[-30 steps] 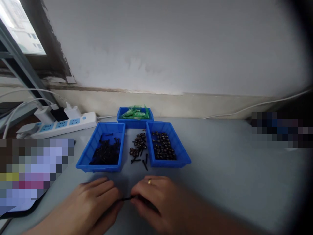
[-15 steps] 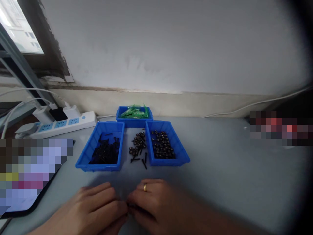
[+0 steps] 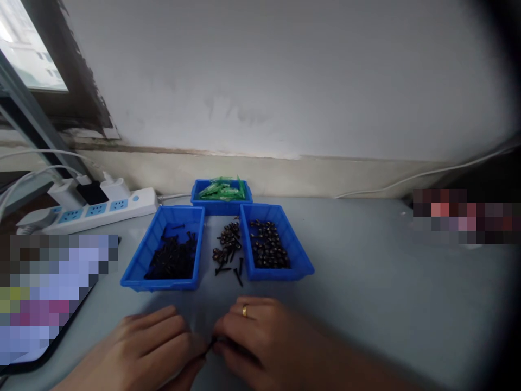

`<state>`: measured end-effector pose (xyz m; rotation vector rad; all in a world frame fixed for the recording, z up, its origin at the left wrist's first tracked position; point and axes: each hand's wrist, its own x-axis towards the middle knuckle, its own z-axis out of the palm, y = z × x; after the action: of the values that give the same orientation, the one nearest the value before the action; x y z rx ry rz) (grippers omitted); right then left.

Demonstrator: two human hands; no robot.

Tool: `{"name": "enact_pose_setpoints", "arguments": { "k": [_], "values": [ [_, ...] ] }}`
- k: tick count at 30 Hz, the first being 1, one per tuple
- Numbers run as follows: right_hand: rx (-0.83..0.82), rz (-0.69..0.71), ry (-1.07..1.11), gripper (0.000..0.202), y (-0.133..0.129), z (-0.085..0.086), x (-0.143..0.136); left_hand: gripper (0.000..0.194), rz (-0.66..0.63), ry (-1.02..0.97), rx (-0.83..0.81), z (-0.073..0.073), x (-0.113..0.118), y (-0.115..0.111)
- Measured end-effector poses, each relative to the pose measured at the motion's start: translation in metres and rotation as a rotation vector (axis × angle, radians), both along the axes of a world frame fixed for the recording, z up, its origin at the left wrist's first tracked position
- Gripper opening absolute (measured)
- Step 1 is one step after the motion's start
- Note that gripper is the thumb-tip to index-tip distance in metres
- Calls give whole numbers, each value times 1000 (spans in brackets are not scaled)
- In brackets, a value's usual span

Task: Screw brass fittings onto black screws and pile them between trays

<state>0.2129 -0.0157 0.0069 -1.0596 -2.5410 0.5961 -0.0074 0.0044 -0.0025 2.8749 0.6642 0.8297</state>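
Note:
My left hand (image 3: 148,347) is closed in a pinch at the front of the table. A thin dark screw (image 3: 210,344) shows between its fingertips and those of my right hand (image 3: 254,336). The right hand, with a gold ring, is closed too; whatever its fingers grip is mostly hidden. Beyond the hands, a left blue bin (image 3: 126,283) holds black screws (image 3: 173,258). A right blue bin (image 3: 303,270) contains small rounded dark metal pieces (image 3: 271,244). Between these bins lies a loose pile of screws (image 3: 228,239), some with bronze-coloured pieces on them.
A smaller blue bin (image 3: 222,207) with green plastic packets (image 3: 222,190) stands against the wall. On the left are a white power strip (image 3: 109,212) with plugs and a tablet-like device (image 3: 52,304) with a blurred screen. A white cable (image 3: 407,182) runs along the right.
My left hand has drawn slightly left, away from the right hand, so the dark screw between the fingertips shows more. The whole view has shifted a little.

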Motion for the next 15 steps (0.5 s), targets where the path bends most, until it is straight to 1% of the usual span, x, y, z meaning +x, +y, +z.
{"name": "enact_pose_setpoints", "arguments": {
  "k": [6,10,13,14,15],
  "values": [
    [57,23,-56,11,0,3,1,21,-32,-24,39,0,0,2],
    [75,32,-30,12,2,3,2,19,-14,-30,57,-2,-1,2],
    [79,30,-17,11,2,1,2,19,-42,-15,47,0,-1,3],
    [83,33,-17,11,2,0,2,21,-34,-28,36,0,-1,3],
    [84,38,-20,11,2,0,2,20,-52,2,24,2,0,3]
  ]
}}
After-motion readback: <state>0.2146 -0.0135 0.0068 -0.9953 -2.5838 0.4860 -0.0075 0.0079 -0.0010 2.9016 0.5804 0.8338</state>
